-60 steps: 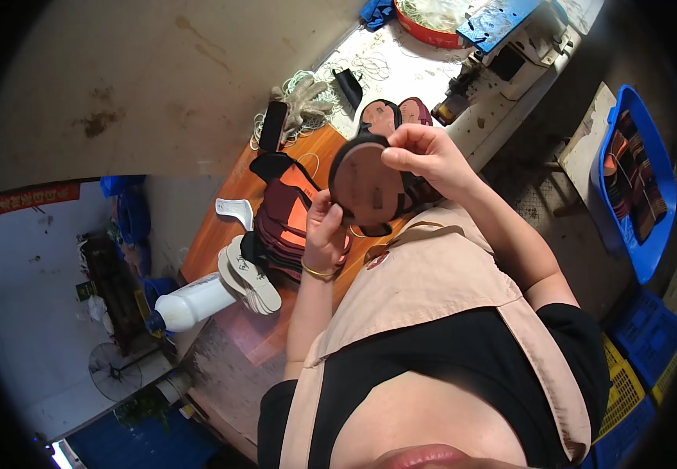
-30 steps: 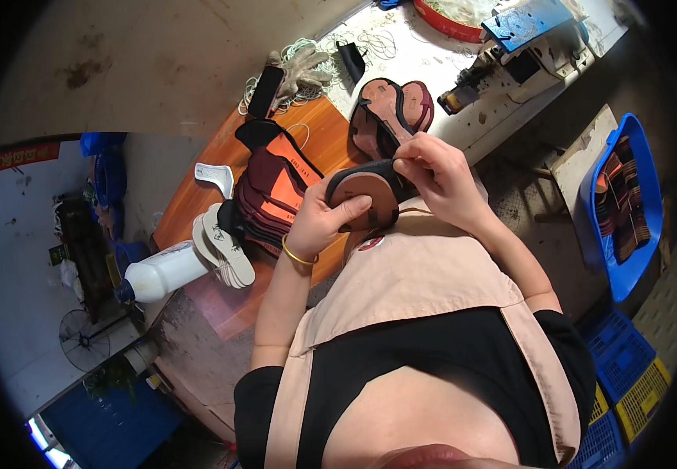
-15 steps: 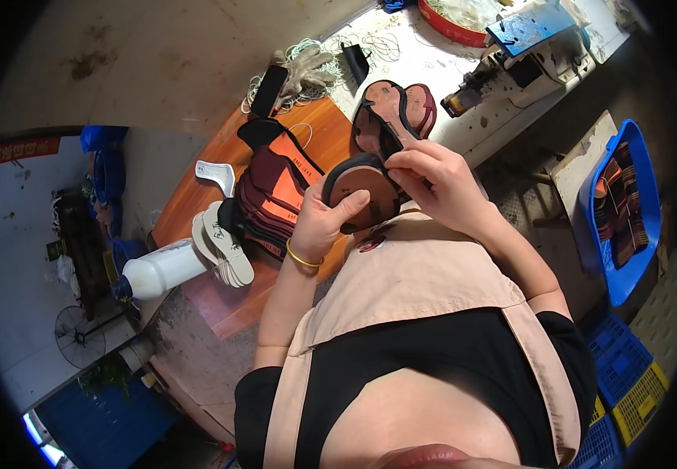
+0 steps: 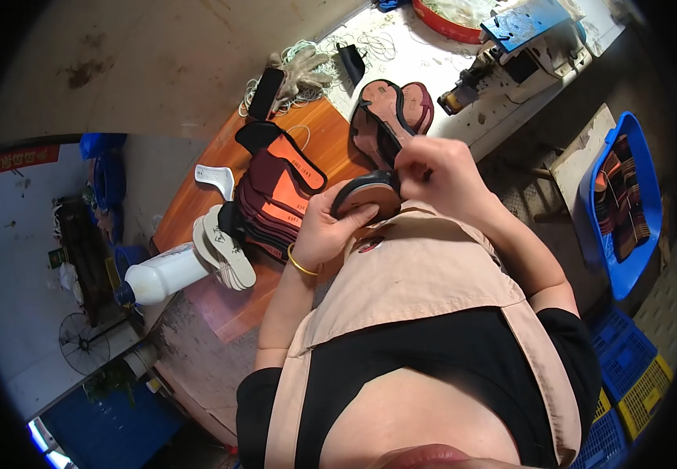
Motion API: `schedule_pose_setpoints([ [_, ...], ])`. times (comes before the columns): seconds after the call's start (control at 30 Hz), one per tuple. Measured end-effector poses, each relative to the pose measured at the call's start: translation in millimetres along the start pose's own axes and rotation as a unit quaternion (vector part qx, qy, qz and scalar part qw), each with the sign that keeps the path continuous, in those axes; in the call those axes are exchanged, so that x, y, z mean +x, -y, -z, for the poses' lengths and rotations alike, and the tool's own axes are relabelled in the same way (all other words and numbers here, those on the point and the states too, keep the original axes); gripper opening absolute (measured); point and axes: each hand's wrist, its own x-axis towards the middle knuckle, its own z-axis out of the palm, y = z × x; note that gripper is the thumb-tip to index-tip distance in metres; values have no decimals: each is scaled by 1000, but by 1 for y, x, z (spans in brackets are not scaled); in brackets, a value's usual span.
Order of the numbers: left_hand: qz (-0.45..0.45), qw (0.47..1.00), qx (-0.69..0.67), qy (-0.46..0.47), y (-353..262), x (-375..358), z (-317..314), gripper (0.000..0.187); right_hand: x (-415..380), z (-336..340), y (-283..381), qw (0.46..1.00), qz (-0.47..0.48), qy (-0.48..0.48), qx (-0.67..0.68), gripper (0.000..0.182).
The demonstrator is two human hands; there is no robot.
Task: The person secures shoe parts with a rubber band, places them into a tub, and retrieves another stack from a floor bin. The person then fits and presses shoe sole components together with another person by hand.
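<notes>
My left hand (image 4: 326,230) grips a shoe insole (image 4: 377,197) with a pinkish-brown face and a black edge, its thumb pressed on the face. The insole is tilted, held just above the apron. My right hand (image 4: 444,178) is closed at the insole's right edge, with its fingers curled; whatever they pinch is hidden. Just beyond the hands lie similar black-rimmed insoles (image 4: 383,105), overlapping one another. Left of my left hand are stacked dark red and orange shoe pieces (image 4: 276,191) with printed marks.
A white bottle (image 4: 168,273), light-coloured sole-shaped pieces (image 4: 225,248) and a white curved piece (image 4: 215,177) lie at the left. Gloves (image 4: 303,70) and tangled string lie behind. A machine (image 4: 522,66) stands at back right. A blue basket (image 4: 647,203) holds dark pieces at right.
The insole has tipped, so less of its face shows. My right hand has turned and curled into a tighter fist, slightly higher beside the insole's edge. My left hand keeps its grip.
</notes>
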Motion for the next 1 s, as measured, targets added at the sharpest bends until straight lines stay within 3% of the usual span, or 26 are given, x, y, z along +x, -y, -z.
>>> schedule_pose_setpoints([
  [0.03,6,998,-55,-18,-1,-1,-2,29,-1,-5,-4,1000,-1,1,0,10],
  [0.13,-14,999,-26,-31,7,5,9,27,1,-13,-15,996,-55,-21,60,7],
  [0.23,-10,998,-52,-44,8,3,14,29,1,-8,-19,930,-181,69,312,16],
  [0.27,-15,997,-61,-51,7,4,14,29,2,-7,-18,930,-181,68,312,16],
  [0.33,-20,998,-42,-36,7,8,15,31,4,-8,-13,965,-96,98,224,19],
  [0.5,-29,998,-43,-30,9,8,15,35,6,-10,-12,975,-86,102,177,23],
  [0.6,-33,998,-48,-26,10,9,11,37,0,-15,-18,971,-126,101,178,22],
  [0.7,-71,995,-61,-33,9,12,3,40,-9,-37,-25,931,-147,-37,332,19],
  [0.8,-57,997,-33,-39,7,13,8,41,-3,-36,-16,922,-156,0,355,19],
  [0.87,-42,998,-31,-31,3,12,8,41,-3,-27,-17,946,-144,42,288,15],
  [0.93,-30,999,-30,-22,2,15,8,40,-1,-20,-24,990,-3,8,139,15],
  [0.97,-40,998,-25,-43,3,17,10,39,-5,-24,-24,962,-77,-58,255,14],
  [1.0,-50,996,-21,-65,6,18,12,39,-4,-20,-26,895,-119,-143,405,14],
])
